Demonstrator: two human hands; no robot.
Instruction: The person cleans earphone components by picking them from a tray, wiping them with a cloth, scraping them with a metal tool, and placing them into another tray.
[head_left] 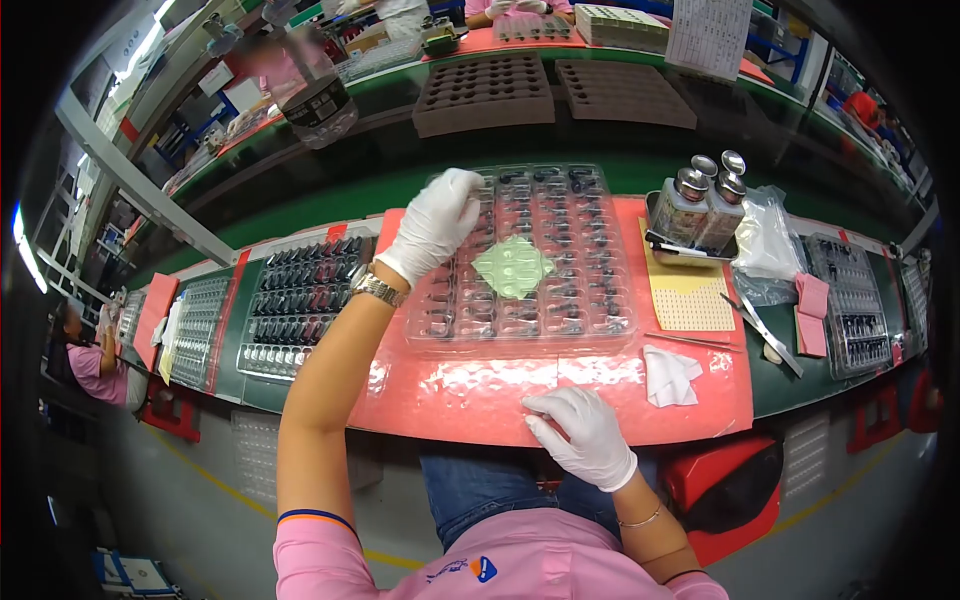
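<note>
My left hand (437, 222), in a white glove, is over the upper left corner of a clear plastic blister tray (622, 322). Its fingers are curled together, and whatever they may hold is hidden. Small dark parts (575, 180) sit in the tray's rows of pockets. A pale green piece of sheet (514, 266) lies on the tray's middle. My right hand (585, 437), also gloved in white, rests at the front edge of the pink mat (440, 400). Its thumb and fingers are apart, with nothing seen between them.
Right of the tray are two pump bottles (690, 205) in a holder, a yellow card (690, 300), tweezers (690, 340), scissors (765, 330) and a white cloth (670, 376). A filled tray (305, 300) lies left. Dark foam blocks (485, 95) stand behind. Co-workers sit beyond.
</note>
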